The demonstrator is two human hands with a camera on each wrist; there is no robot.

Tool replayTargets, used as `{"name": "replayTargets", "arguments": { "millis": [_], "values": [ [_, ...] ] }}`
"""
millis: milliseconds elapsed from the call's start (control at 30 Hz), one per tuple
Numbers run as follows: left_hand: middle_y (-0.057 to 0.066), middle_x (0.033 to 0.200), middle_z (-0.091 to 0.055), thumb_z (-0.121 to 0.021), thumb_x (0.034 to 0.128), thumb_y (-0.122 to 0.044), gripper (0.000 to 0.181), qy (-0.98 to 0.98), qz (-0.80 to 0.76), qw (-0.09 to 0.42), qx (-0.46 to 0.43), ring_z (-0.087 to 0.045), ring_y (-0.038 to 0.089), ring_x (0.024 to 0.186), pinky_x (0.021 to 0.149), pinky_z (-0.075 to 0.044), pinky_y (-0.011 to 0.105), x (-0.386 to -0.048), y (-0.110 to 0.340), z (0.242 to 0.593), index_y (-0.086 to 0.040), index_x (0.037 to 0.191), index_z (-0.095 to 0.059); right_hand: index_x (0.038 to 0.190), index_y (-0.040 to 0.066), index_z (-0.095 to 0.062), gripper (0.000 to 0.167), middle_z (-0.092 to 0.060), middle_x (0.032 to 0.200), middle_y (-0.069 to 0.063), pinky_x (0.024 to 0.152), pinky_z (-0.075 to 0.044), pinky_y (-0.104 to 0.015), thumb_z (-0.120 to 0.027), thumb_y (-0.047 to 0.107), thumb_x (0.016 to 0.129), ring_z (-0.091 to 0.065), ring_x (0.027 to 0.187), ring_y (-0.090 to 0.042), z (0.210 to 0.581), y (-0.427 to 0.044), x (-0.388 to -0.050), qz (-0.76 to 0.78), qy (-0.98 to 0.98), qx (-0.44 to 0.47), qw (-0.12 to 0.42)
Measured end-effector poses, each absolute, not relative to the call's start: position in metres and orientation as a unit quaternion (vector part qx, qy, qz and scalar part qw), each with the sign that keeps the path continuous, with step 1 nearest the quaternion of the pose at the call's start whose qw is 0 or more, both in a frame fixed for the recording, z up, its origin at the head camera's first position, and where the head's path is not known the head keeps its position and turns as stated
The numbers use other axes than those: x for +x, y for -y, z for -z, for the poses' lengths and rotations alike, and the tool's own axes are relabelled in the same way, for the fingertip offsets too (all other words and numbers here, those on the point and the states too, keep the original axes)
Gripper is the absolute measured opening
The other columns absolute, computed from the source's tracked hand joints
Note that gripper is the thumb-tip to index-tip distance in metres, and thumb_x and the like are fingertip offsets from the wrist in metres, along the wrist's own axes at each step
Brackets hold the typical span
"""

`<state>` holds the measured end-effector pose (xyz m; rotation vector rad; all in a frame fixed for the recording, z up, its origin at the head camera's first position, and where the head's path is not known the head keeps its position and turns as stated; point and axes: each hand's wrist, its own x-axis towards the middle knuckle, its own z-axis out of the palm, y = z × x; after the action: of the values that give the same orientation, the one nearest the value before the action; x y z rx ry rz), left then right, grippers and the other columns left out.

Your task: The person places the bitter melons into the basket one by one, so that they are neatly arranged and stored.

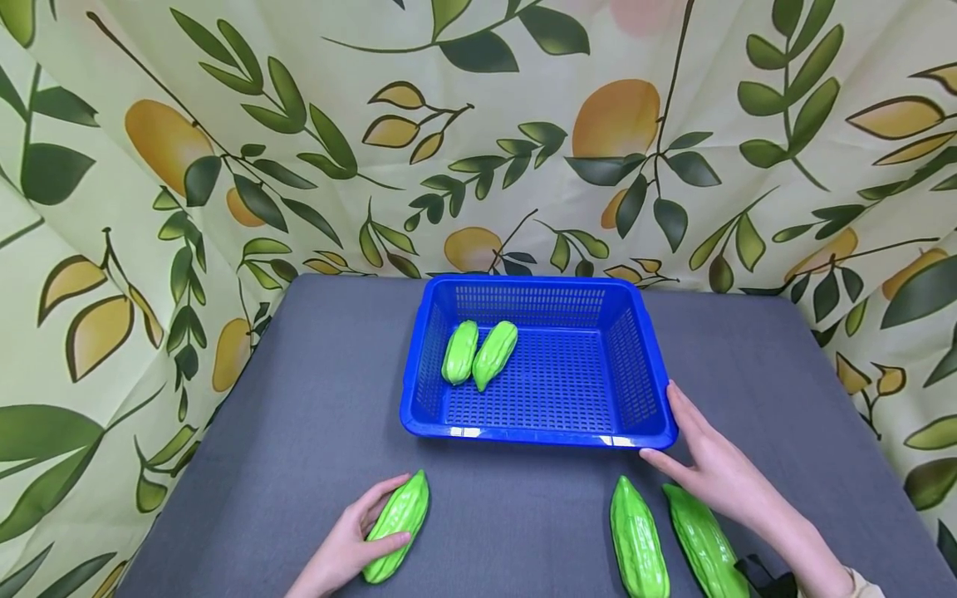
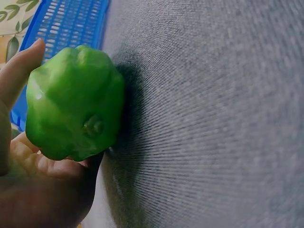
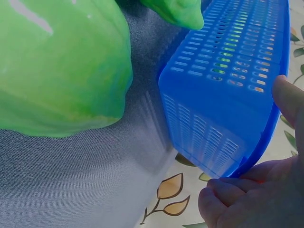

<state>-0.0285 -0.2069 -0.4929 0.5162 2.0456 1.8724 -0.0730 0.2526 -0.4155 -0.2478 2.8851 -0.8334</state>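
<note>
Partly, the left hand (image 1: 350, 536) hides the green gourd (image 1: 401, 512) it grips.

Wears a pale beige sleeve (image 1: 864, 585) at the right forearm (image 1: 794, 536) and, beside it, a small, angular black fitting (image 1: 764, 576), partly visible.

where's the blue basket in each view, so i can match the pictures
Head: blue basket just right of and below centre.
Left wrist: upper left, partly hidden by the green vegetable in the left hand.
Right wrist: right side, up to the top edge, the right hand at its rim.
Shared landmark: grey tabletop, right of the basket from the left wrist, left of it from the right wrist.
</note>
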Motion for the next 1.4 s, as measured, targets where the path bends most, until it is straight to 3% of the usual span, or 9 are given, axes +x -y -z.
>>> {"name": "replayTargets", "arguments": {
  "millis": [400, 567, 933, 1400],
  "values": [
    [0.032, 0.137, -0.045, -0.065, 0.0853, 0.001, 0.059, -0.720, -0.652, 0.141, 0.190, -0.050, -0.005, 0.120, 0.094, -0.044, 0.009, -0.031, 0.202, 0.493, 0.006, 0.138, -0.038, 0.152, 0.007, 0.003, 0.098, -0.006, 0.158, -0.024, 0.101, -0.030, -0.068, -0.061, 0.047, 0.089, -0.020, 0.140, -0.048, 0.414, -0.253, -0.074, 0.278, -0.955, -0.081, 0.065],
    [0.035, 0.137, -0.042, -0.066, 0.0854, -0.001, 0.060, -0.722, -0.649, 0.152, 0.189, -0.051, -0.004, 0.119, 0.094, -0.046, 0.011, -0.035, 0.203, 0.474, 0.004, 0.139, -0.038, 0.152, 0.008, 0.003, 0.099, -0.006, 0.158, -0.023, 0.101, -0.031, -0.068, -0.060, 0.049, 0.088, -0.021, 0.140, -0.048, 0.414, -0.253, -0.074, 0.275, -0.956, -0.079, 0.065],
    [0.019, 0.142, -0.043, -0.072, 0.0823, -0.009, 0.063, -0.764, -0.612, 0.159, 0.128, -0.053, -0.003, 0.116, 0.091, -0.049, 0.014, -0.049, 0.210, 0.428, -0.009, 0.139, -0.043, 0.152, 0.007, 0.003, 0.099, -0.005, 0.158, -0.024, 0.102, -0.030, -0.068, -0.060, 0.049, 0.089, -0.020, 0.139, -0.049, 0.414, -0.252, -0.074, 0.274, -0.956, -0.078, 0.066],
    [0.013, 0.141, -0.044, -0.070, 0.0839, -0.008, 0.063, -0.772, -0.601, 0.139, 0.154, -0.055, 0.003, 0.115, 0.088, -0.052, 0.018, -0.067, 0.210, 0.394, -0.014, 0.140, -0.043, 0.152, 0.007, 0.003, 0.099, -0.007, 0.157, -0.024, 0.102, -0.030, -0.068, -0.060, 0.048, 0.089, -0.022, 0.139, -0.049, 0.414, -0.252, -0.074, 0.272, -0.957, -0.080, 0.066]
  ]
}}
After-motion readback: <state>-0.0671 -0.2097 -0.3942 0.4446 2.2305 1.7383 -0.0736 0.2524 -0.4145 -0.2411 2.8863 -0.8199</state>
